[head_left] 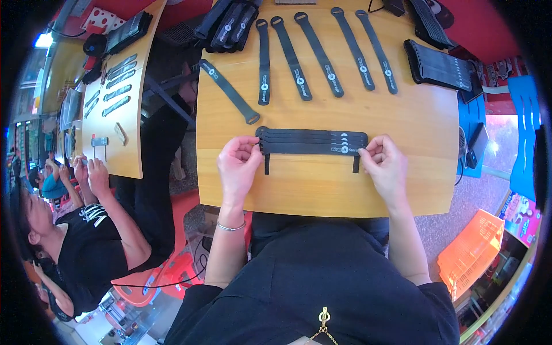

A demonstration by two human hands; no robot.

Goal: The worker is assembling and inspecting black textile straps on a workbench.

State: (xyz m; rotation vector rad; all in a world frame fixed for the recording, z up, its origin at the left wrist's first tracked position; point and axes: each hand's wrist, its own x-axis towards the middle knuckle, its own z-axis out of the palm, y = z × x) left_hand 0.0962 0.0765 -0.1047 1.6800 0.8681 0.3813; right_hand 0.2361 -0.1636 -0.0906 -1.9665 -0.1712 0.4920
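Observation:
A fanned stack of black fabric straps lies crosswise on the wooden table in front of me, its layered edges showing. My left hand pinches the stack's left end, where the ring ends are, between thumb and fingers. At the other end my right hand grips the corner, thumb on top. Two narrow black strips stick out from under the stack toward me, one near each end. Beyond it a single strap lies at a slant, and several more straps are spread in a row, ring ends away from me.
Bundles of straps and a thick strap pile sit at the table's far corners. To the left a person works at another table with straps. An orange crate stands at right, near a blue chair.

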